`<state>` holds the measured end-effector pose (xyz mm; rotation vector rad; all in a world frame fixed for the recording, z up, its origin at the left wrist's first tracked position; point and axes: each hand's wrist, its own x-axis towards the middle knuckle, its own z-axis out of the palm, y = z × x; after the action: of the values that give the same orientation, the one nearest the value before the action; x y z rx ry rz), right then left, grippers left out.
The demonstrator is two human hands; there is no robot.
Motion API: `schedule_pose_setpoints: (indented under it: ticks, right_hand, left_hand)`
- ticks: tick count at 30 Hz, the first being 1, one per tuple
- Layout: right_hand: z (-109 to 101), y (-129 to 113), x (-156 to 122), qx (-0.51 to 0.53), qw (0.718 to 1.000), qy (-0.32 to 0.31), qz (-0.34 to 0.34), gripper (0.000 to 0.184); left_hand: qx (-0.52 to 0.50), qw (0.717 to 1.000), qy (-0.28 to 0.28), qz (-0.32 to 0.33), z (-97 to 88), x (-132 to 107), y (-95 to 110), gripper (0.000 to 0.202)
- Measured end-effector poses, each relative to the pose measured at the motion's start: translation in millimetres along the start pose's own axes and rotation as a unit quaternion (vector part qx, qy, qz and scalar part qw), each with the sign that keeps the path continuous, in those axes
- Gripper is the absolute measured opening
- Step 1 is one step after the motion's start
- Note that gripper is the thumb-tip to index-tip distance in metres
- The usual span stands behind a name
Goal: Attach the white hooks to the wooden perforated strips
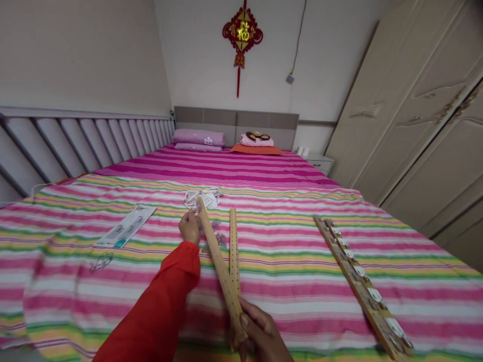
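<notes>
Wooden strip (217, 254) slants over a striped bedspread (279, 246), its near end pinched between the thumb and fingers of the right hand (264, 334). A red sleeve (162, 296) stretches forward to the left hand (189, 229), fingers curled beside the far end; from where I stand, I cannot tell whether they grip it. A holed strip (233, 241) lies just beneath.
</notes>
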<state>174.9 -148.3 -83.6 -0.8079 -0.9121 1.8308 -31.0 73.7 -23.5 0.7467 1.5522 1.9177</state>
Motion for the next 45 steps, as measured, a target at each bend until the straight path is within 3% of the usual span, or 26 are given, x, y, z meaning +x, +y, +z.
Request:
schedule_pose_setpoints:
  ticks: [7,13,19,23,27,32,38,42,45]
  right_hand:
    - [-5,7,-5,-0.012,0.999,0.011,-0.028,0.059]
    - [-4,2,-6,0.068,0.997,-0.006,-0.021,0.054]
    - [-10,-14,-8,0.129,0.986,0.084,-0.056,0.046]
    - [-18,-19,-3,0.190,0.973,0.102,-0.077,0.033]
    - [-21,-10,3,0.247,0.962,0.091,-0.068,0.027]
    - [-17,6,6,0.225,0.970,0.077,-0.049,0.040]
    - [-26,9,11,-0.020,0.994,0.089,-0.063,0.072]
    - [-36,8,3,-0.074,0.987,0.114,-0.080,0.068]
    - [-51,5,-16,-0.051,0.977,0.182,-0.095,0.057]
  left_hand:
    - [0.033,0.997,-0.064,-0.012,-6.4,-1,5,0.054]
    - [0.076,0.995,-0.066,0.017,-9.4,1,6,0.045]
    - [0.089,0.986,-0.137,0.037,-13.4,-3,16,0.044]
    - [0.138,0.970,-0.172,0.099,-15.3,-20,25,0.043]
    - [0.154,0.937,-0.289,0.123,-19.1,-65,13,0.048]
    - [0.228,0.854,-0.420,0.205,-23.9,-123,-24,0.041]
    - [0.402,0.768,-0.439,0.237,-16.3,-149,-42,0.041]
    - [0.425,0.745,-0.425,0.292,-13.7,-150,-51,0.039]
    - [0.421,0.736,-0.410,0.336,-15.3,-146,-61,0.039]
